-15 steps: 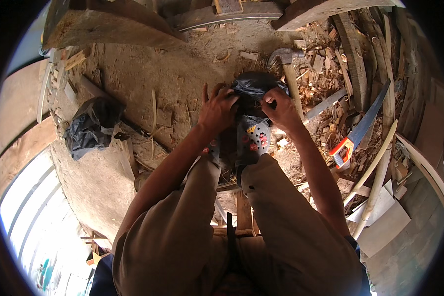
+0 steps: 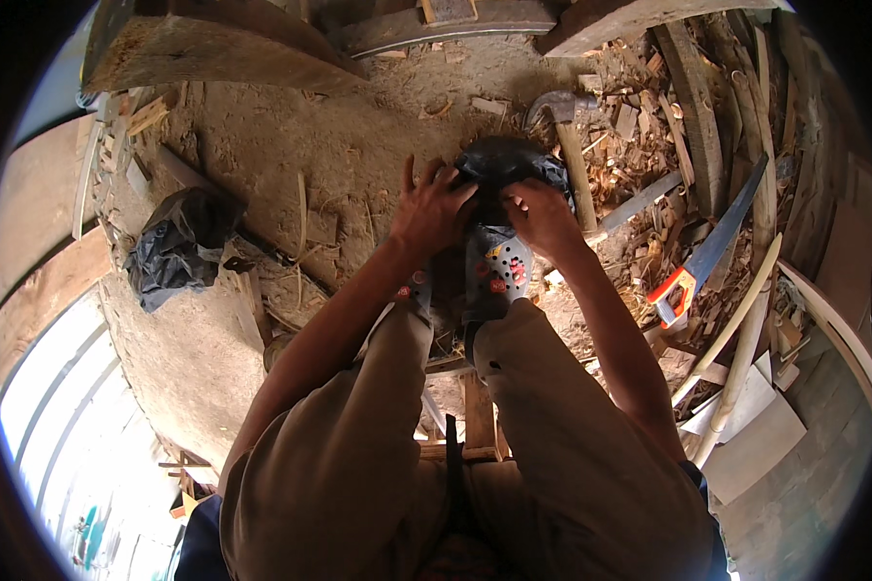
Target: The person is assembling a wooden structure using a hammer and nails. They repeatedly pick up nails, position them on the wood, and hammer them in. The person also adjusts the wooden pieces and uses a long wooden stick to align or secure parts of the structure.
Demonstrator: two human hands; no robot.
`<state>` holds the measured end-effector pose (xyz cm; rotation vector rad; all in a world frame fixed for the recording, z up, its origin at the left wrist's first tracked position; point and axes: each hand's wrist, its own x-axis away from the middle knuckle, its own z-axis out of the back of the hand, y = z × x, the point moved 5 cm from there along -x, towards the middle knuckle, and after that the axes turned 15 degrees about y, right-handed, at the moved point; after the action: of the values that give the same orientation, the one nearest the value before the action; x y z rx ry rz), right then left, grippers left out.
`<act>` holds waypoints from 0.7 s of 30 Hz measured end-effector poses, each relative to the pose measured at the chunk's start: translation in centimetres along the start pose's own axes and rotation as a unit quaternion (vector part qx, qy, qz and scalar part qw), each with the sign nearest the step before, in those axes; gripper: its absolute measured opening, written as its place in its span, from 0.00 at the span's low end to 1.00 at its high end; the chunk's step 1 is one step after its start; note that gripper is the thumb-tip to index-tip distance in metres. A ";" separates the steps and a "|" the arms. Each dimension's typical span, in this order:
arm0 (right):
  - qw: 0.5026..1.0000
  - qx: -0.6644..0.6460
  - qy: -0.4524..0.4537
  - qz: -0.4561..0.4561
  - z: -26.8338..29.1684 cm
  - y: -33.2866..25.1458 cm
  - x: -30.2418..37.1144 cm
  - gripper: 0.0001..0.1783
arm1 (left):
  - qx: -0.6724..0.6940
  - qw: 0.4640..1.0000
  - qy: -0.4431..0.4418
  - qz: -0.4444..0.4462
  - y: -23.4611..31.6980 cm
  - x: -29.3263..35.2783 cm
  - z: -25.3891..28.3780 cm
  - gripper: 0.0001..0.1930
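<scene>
A black plastic bag (image 2: 515,160) sits just ahead of my feet, bulging and shiny, its near edge between my hands. At its left edge, my left hand (image 2: 430,211) pinches the plastic; two of its fingers are raised and apart. My right hand (image 2: 541,218) has its fingers curled in on the near right edge of the bag. Whatever the bag holds is hidden in dark folds. Right behind it stands my grey clog (image 2: 499,268) with red charms.
A hammer (image 2: 568,136) lies just right of the bag. Farther right are a handsaw (image 2: 712,242) with an orange handle, wood chips (image 2: 630,184) and long poles (image 2: 746,358). Another crumpled black bag (image 2: 182,250) lies at left. Thick timbers (image 2: 223,48) cross the far side.
The bag's top has become rounder and smoother, spreading a little to the right. My right hand has shifted slightly left, while my left fingers have lifted and spread a bit.
</scene>
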<state>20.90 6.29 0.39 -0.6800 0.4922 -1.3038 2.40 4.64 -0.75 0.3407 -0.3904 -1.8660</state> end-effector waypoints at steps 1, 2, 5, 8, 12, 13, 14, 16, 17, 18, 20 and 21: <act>1.000 -0.017 0.003 -0.020 0.0 0.3 -0.1 0.08 | -0.006 1.000 -0.006 -0.001 -0.2 0.0 0.1 0.17; 0.999 -0.033 0.006 -0.039 0.0 0.5 -0.1 0.08 | -0.012 1.000 -0.012 -0.003 -0.3 0.0 0.1 0.16; 0.999 0.005 0.010 -0.046 1.0 1.0 0.1 0.08 | -0.016 1.000 -0.011 -0.003 -0.2 -0.2 0.3 0.15; 0.992 -0.070 -0.006 -0.104 1.5 1.5 0.1 0.09 | -0.017 0.999 -0.033 0.006 -0.2 -0.6 0.4 0.15; 0.985 -0.114 0.007 -0.129 2.0 1.4 0.2 0.10 | -0.001 0.999 0.043 0.008 -0.4 -0.5 0.6 0.11; 0.984 -0.114 0.026 -0.133 2.1 1.4 0.3 0.11 | 0.003 0.999 0.043 0.014 -0.1 -0.5 0.8 0.10; 0.983 -0.114 0.045 -0.138 2.4 1.4 0.5 0.11 | 0.008 0.999 0.043 0.019 0.0 -0.6 1.0 0.10; 0.974 -0.149 0.047 -0.167 2.8 1.0 0.7 0.11 | 0.064 0.992 0.105 0.007 0.6 -1.0 2.0 0.09; 0.967 -0.174 0.044 -0.183 2.6 1.3 0.9 0.11 | 0.092 0.986 0.136 0.001 0.8 -1.3 2.4 0.09; 0.959 -0.198 0.040 -0.200 2.5 1.3 1.1 0.11 | 0.142 0.981 0.135 -0.005 1.2 -1.6 2.7 0.10; 0.939 -0.256 -0.005 -0.228 2.2 1.1 1.5 0.11 | 0.241 0.962 0.130 -0.016 2.0 -2.4 3.3 0.10; 0.928 -0.285 -0.028 -0.240 2.0 0.8 1.7 0.11 | 0.247 0.959 0.131 -0.040 2.5 -2.4 3.3 0.10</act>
<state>23.23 5.12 1.33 -1.3858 0.6957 -1.6035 3.94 6.48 3.44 0.9431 -0.6671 -1.7534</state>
